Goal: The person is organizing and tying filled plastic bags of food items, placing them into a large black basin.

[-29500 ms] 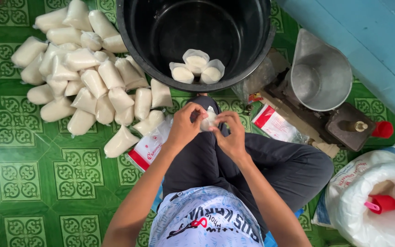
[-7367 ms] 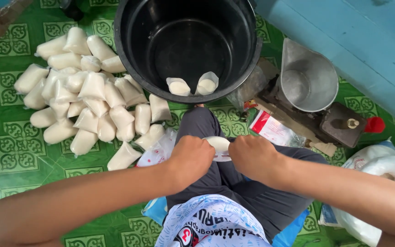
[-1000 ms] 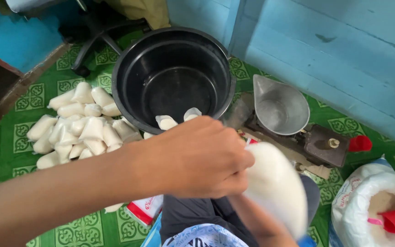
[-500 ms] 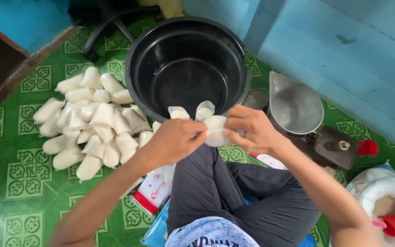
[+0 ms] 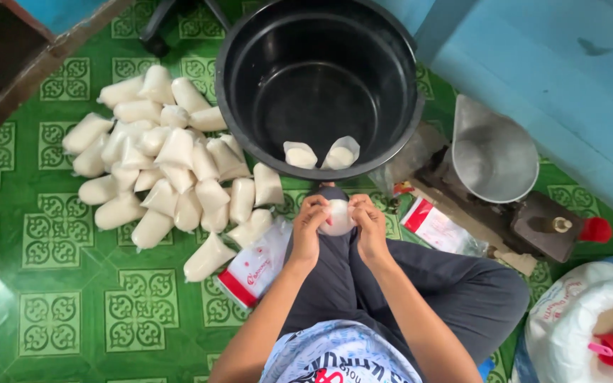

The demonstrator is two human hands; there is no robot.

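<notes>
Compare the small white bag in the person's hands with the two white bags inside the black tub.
The held bag is pinched between the left hand and right hand; the two bags in the tub lie untouched against the black tub wall. All look white and similar in size.

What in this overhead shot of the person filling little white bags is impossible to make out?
- Small white bag: mostly covered by the left hand and right hand; its opening is hidden.
- Black tub: far rim cut off by the top edge.
- Big white sack: cut off by the right and bottom edges.
- Scale: its dial is out of sight below the metal pan.
</notes>
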